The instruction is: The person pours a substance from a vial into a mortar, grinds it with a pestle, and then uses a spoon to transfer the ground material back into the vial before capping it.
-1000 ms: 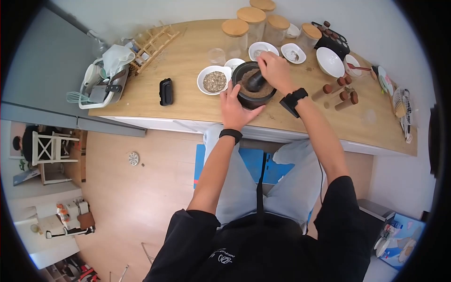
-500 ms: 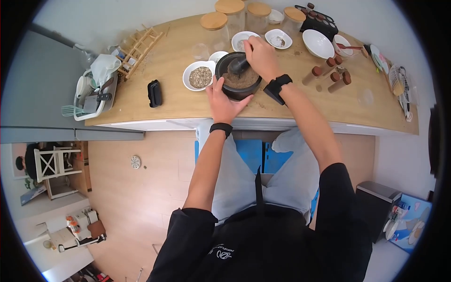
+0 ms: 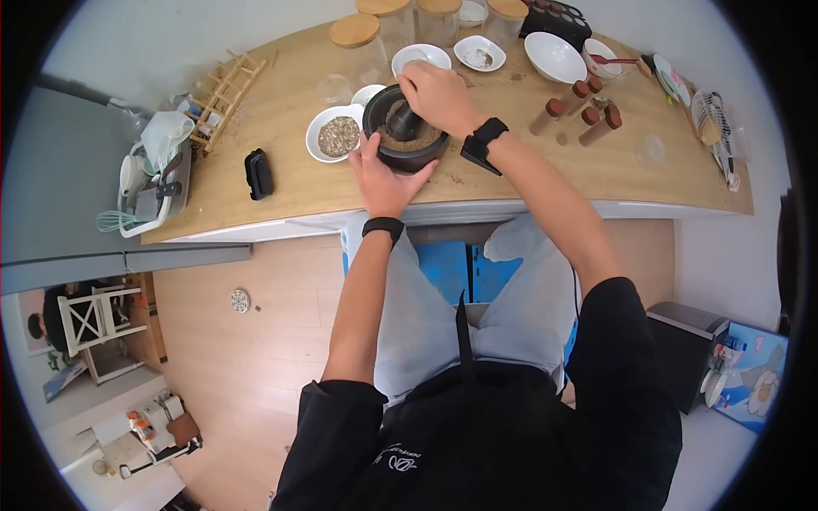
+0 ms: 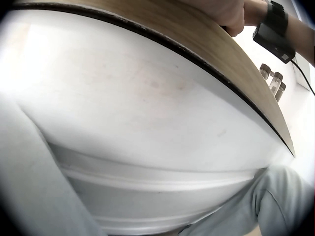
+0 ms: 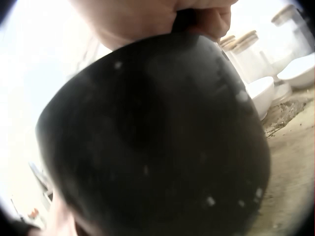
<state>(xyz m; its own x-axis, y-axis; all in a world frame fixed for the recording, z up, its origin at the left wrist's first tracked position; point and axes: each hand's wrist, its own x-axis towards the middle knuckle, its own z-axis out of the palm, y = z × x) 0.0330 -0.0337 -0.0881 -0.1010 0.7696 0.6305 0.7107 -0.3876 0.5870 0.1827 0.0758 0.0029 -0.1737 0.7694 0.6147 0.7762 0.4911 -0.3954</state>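
A black mortar (image 3: pixel 411 160) with brown powder (image 3: pixel 428 137) inside stands near the counter's front edge. My right hand (image 3: pixel 439 98) grips the upper end of the black pestle (image 3: pixel 405 126), which leans in the powder. At the mortar's left and front wall, my left hand (image 3: pixel 382 180) holds it, thumb along the front and fingers at the left side. The mortar's dark wall (image 5: pixel 162 132) fills most of the right wrist view, with the right hand (image 5: pixel 142 17) above it. The left wrist view shows mainly the white cabinet front (image 4: pixel 147 103).
A white bowl of coarse grains (image 3: pixel 339 134) stands left of the mortar, small white bowls (image 3: pixel 480 55) behind. Wooden-lidded jars (image 3: pixel 354 34) line the back. Several corked tubes (image 3: pixel 545 119) stand right. A black case (image 3: pixel 258 175) and a dish rack (image 3: pixel 162 209) are left.
The head view has shifted, so the counter things sit further left and higher. The pestle's lower end has moved within the mortar; both hands keep their holds.
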